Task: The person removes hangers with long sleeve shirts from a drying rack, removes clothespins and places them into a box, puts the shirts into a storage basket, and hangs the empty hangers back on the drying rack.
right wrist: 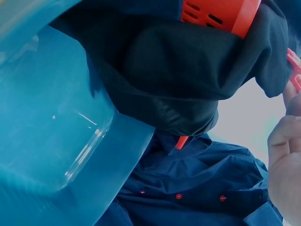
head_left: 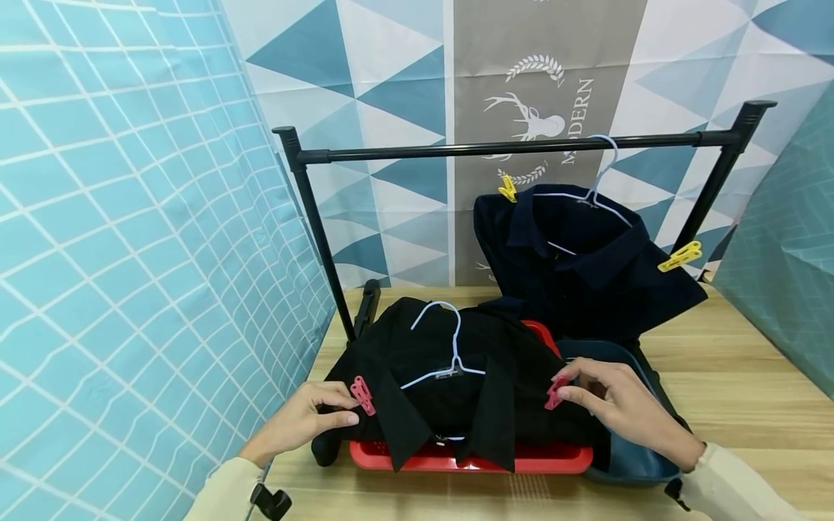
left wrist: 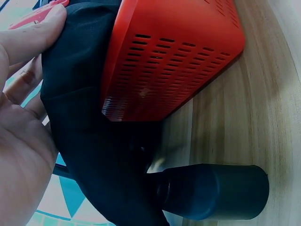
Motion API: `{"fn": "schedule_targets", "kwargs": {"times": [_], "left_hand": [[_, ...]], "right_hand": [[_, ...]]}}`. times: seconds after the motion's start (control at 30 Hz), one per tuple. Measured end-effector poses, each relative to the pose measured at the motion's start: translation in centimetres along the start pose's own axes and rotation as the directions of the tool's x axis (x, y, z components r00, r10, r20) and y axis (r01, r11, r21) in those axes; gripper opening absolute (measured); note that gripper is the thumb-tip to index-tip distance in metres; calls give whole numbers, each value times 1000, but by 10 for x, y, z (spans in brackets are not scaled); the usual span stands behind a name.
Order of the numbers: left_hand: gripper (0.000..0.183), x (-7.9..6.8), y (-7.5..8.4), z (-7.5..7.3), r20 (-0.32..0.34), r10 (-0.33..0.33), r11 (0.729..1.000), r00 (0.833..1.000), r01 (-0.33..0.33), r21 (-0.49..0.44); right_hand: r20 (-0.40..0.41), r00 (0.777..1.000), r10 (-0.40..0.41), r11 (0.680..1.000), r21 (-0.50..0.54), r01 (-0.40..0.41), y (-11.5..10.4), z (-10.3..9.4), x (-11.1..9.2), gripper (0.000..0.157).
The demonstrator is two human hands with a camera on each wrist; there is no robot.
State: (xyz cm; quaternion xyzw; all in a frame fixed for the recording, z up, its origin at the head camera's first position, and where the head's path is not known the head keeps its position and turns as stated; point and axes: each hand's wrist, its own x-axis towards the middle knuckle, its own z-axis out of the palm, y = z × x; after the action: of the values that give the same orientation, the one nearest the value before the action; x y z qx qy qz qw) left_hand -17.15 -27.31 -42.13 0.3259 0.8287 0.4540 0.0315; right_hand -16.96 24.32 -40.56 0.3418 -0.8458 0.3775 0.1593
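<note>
A black collared shirt (head_left: 404,336) lies over a red basket (head_left: 469,459), with a light purple hanger (head_left: 455,340) inside its collar. One pink clothespin (head_left: 362,396) is clipped on the shirt's left shoulder as seen in the head view. Just beside it, my left hand (head_left: 319,414) pinches the shirt's edge, thumb in front and fingers behind the cloth in the left wrist view. At the opposite shoulder, my right hand (head_left: 615,398) pinches a second pink clothespin (head_left: 556,393) between thumb and fingers. Whether that clothespin bites the cloth is hard to tell.
Behind the basket stands a black garment rack (head_left: 469,150). A navy shirt (head_left: 586,268) hangs from it at the right, with yellow clothespins (head_left: 680,257) on its shoulders. A blue basin (head_left: 635,456) sits right of the basket on the wooden table (head_left: 723,391).
</note>
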Motion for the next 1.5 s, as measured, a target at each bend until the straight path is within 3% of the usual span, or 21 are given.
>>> {"fn": "schedule_targets", "kwargs": {"times": [0.23, 0.5, 0.8, 1.23, 1.5], "left_hand": [[17, 0, 1, 0, 1, 18, 1000, 1000, -18, -10], [16, 0, 1, 1, -2, 31, 999, 1000, -31, -11], [15, 0, 1, 1, -4, 36, 999, 999, -36, 0], [14, 0, 0, 1, -5, 2, 1000, 1000, -2, 12], [14, 0, 2, 1, -5, -12, 1000, 1000, 12, 15]], "right_hand": [[-20, 999, -36, 999, 16, 36, 0, 1, 0, 33], [-24, 1000, -14, 999, 33, 14, 3, -1, -1, 33], [-84, 996, -4, 998, 67, 10, 3, -5, -1, 38], [-26, 989, 148, 972, 188, -140, 3, -4, -4, 24], [-111, 991, 75, 992, 105, -63, 3, -5, -2, 30]]}}
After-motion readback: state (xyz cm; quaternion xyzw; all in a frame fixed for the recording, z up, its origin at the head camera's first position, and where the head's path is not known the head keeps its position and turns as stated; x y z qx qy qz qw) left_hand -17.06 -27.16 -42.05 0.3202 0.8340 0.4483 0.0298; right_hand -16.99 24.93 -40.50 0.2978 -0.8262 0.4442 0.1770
